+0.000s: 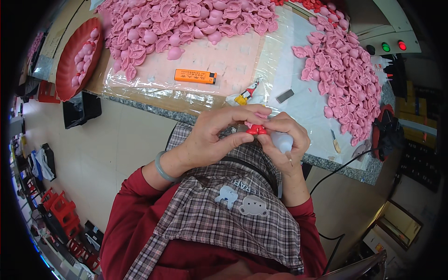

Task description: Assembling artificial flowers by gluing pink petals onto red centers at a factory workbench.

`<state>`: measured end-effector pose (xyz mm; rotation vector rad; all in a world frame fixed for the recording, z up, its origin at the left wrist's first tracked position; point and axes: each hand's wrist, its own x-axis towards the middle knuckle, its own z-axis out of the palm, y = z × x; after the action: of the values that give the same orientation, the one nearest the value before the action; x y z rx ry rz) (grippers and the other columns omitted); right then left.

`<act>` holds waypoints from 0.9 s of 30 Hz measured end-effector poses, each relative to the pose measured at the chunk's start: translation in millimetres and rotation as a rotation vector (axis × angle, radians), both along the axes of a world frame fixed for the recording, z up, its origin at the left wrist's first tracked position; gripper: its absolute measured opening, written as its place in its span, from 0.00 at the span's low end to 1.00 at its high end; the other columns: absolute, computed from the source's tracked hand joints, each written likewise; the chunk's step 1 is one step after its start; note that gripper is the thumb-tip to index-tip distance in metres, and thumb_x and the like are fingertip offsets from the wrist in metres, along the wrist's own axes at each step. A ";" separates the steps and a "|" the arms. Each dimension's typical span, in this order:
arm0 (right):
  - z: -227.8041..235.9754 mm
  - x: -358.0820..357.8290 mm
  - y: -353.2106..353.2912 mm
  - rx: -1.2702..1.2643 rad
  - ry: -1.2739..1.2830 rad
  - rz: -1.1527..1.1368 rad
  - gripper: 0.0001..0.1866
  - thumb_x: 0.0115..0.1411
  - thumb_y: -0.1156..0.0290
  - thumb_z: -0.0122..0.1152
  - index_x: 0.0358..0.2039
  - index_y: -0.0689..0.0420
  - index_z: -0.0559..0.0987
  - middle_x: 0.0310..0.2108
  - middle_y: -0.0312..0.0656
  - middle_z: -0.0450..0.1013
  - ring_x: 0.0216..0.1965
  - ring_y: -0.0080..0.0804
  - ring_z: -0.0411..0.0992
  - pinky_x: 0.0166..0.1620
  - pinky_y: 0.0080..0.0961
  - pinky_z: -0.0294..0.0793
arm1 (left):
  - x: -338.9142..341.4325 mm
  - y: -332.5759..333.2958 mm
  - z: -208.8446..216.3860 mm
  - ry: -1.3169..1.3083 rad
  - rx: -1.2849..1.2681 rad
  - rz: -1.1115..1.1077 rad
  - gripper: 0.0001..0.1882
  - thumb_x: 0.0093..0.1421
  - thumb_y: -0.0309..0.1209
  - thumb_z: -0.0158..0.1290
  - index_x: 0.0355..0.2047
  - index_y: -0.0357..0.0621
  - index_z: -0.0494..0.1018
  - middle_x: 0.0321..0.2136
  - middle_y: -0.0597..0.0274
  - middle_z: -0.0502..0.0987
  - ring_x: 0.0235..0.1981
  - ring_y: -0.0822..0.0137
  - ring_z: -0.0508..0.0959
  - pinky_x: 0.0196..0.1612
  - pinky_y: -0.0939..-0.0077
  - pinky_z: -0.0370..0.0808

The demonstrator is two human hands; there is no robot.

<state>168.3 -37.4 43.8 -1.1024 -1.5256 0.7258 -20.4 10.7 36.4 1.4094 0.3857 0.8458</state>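
Just off the table's near edge, both my hands meet around a small pink and red plastic figure part point(256, 129). My left hand point(219, 133) has its fingers and thumb closed on the part from the left. From the other side, my right hand point(285, 140) pinches the same part. Tucked in the right palm is a translucent glue bottle point(282, 140), its thin needle tip pointing toward me. Fingers hide much of the pink portion. Beyond the hands lie a small yellow, black and red figure point(247, 93) and a grey block point(284, 96).
Pink hollow pieces are heaped at the back point(186, 23) and at the right point(343, 74). An orange lighter point(195, 76) lies on the plastic-covered table point(224, 53). A red bowl point(65, 60) holds pink parts at the left. A small knife point(336, 142) rests near the right edge.
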 end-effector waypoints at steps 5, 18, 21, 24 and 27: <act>0.1 -5.8 -2.2 0.066 -0.036 -0.020 0.15 0.42 0.84 0.69 0.33 0.62 0.79 0.24 0.41 0.75 0.24 0.27 0.73 0.29 0.20 0.71 | 0.5 -2.8 2.3 0.010 -0.024 0.005 0.17 0.61 0.22 0.52 0.50 0.33 0.67 0.53 0.41 0.69 0.56 0.56 0.70 0.59 0.64 0.66; -5.3 -11.2 0.6 0.122 -0.080 -0.130 0.15 0.42 0.85 0.69 0.33 0.61 0.79 0.23 0.42 0.74 0.23 0.28 0.73 0.26 0.20 0.70 | 6.3 -0.6 -5.8 -0.265 -0.543 -0.014 0.26 0.58 0.24 0.57 0.56 0.33 0.63 0.55 0.41 0.68 0.57 0.57 0.70 0.58 0.66 0.70; -4.5 -8.7 -3.8 0.051 -0.058 -0.086 0.16 0.45 0.82 0.68 0.37 0.62 0.77 0.25 0.41 0.73 0.25 0.26 0.70 0.29 0.19 0.68 | 6.8 -2.2 -9.2 -0.261 -0.604 0.003 0.26 0.57 0.26 0.57 0.56 0.34 0.64 0.53 0.41 0.70 0.55 0.58 0.72 0.57 0.66 0.71; -1.7 -7.8 -8.9 -0.124 0.181 0.005 0.24 0.49 0.74 0.67 0.47 0.62 0.70 0.29 0.41 0.71 0.28 0.23 0.66 0.33 0.18 0.65 | 4.2 3.1 -10.5 -0.305 -0.638 0.022 0.27 0.57 0.27 0.57 0.56 0.36 0.64 0.53 0.42 0.71 0.54 0.59 0.72 0.56 0.67 0.72; -4.6 2.1 -10.8 -0.279 0.368 0.056 0.33 0.56 0.59 0.62 0.55 0.57 0.57 0.33 0.44 0.69 0.29 0.23 0.65 0.35 0.19 0.65 | 1.2 9.1 -6.7 -0.343 -0.671 -0.002 0.27 0.58 0.28 0.58 0.57 0.37 0.64 0.53 0.42 0.70 0.54 0.60 0.72 0.53 0.70 0.73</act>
<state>170.5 -48.2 39.2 -1.0596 -1.1683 1.1387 -19.3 19.8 29.6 0.6317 0.3567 0.8337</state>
